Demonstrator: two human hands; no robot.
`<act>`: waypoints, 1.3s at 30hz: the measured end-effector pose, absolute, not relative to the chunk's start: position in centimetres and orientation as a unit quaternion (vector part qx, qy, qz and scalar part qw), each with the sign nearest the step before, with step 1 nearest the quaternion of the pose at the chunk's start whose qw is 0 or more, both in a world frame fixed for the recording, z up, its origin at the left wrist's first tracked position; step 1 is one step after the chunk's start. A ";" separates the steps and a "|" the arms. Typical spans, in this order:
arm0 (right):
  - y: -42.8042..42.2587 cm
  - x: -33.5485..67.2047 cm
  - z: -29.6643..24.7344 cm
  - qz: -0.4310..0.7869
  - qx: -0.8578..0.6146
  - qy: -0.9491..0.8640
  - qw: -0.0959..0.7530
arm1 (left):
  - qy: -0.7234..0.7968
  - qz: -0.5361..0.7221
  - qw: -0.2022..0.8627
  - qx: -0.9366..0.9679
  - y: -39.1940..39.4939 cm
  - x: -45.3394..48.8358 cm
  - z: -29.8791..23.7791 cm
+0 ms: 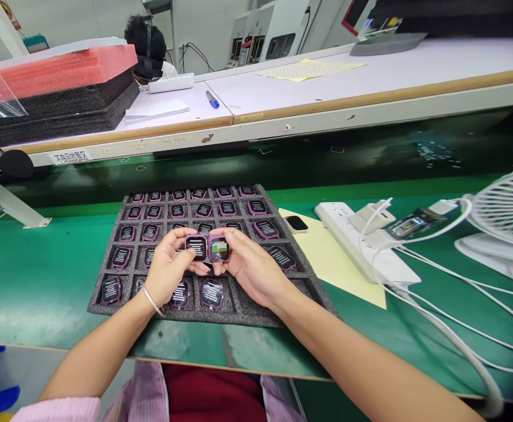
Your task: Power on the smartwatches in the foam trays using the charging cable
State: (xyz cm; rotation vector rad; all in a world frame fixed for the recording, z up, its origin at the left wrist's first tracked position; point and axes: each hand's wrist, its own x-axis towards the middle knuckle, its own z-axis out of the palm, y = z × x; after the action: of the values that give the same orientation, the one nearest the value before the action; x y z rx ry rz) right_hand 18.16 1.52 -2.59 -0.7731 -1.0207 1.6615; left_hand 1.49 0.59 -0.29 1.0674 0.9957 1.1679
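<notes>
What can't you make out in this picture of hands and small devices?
Head view:
- Wording on the pink-edged device in the left hand: too small to read.
- Foam tray slots beneath the right hand: hidden by the hands.
- White fan: cut off by the right edge.

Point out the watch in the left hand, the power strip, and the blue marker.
Watch (196, 247) in left hand (167, 268): head view, on its screen.
Power strip (348, 247): head view, on its top.
Blue marker (212, 99): head view, on its barrel.

Pink-framed smartwatch (196, 247) in the left hand (168, 269), second pink-framed smartwatch (219, 249) in the right hand (252, 266), both just above a grey foam tray (98, 309).
</notes>
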 end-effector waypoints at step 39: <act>1.1 18.2 -2.4 0.668 -0.321 -0.458 0.491 | 0.427 0.499 0.599 0.457 0.5 1.4 -0.3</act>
State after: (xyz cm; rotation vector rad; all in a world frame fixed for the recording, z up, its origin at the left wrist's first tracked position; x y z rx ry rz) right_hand 18.22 1.14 -2.39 -0.7786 -1.1112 1.6232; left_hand 1.36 0.52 -0.33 1.0597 0.9910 1.1581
